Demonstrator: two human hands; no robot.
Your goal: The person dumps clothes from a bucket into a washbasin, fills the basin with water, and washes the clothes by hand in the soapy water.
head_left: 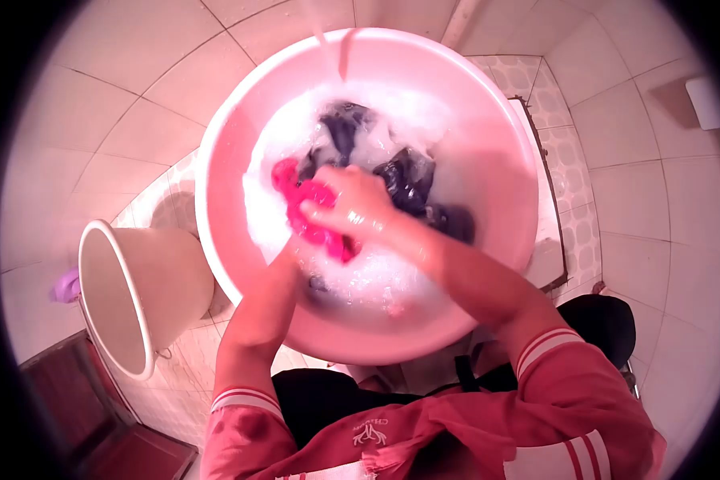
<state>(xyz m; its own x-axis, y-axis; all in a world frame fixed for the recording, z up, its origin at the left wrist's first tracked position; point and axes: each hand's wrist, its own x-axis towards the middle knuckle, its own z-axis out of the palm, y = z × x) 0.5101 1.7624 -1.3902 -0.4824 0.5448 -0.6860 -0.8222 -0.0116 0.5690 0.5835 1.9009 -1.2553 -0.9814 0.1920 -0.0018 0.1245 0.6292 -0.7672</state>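
Note:
A wet, bright pink cloth [318,234] is bunched between my two hands above the suds. My right hand [354,205] is closed on it from the right, with foam on the skin. From the lower left, my left hand [296,254] meets the same cloth, which covers most of its fingers. Beyond and beside my hands, dark wet clothes [404,178] lie partly under cloudy, foamy water [376,276]. All of this is inside a large round pink basin [496,192]. The exact kind of the pink cloth does not show.
A thin stream of water [326,54] falls at the basin's far edge. A whitish bucket [168,268] lies tipped at the left, near a purple object [66,286]. A dark reddish panel [72,400] is at the lower left. Tiled walls [160,60] surround the basin.

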